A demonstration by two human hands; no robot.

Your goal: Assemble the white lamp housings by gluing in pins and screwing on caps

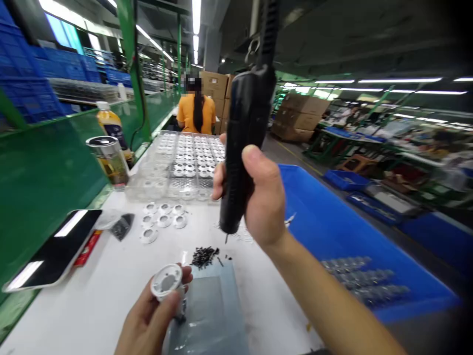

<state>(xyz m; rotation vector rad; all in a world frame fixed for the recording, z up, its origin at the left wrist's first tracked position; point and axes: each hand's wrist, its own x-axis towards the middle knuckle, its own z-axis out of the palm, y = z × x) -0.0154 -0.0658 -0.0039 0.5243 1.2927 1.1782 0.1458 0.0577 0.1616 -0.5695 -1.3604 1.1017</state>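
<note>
Low at the front, my left hand (155, 308) pinches a white ring-shaped plastic part (167, 281) between thumb and fingers, its round face tilted up. Dark bits show beneath that hand, too blurred to name. My right hand (260, 197) is wrapped round a black electric screwdriver (240, 148), held upright with its thin bit pointing down above the table. Under the bit lies a pile of small black screws (204, 257), a few of them loose at its right. A clear plastic bag (207, 305) lies flat beside my left hand. Several more white ring parts (163, 220) stand in rows behind.
A clear divided tray (192, 162) of white parts stands at the back. A blue bin (354, 236) holding clear parts is at right. On the left are a tablet (55, 249), a tin can (109, 160) and a yellow bottle (113, 125). A person in orange (196, 111) sits ahead.
</note>
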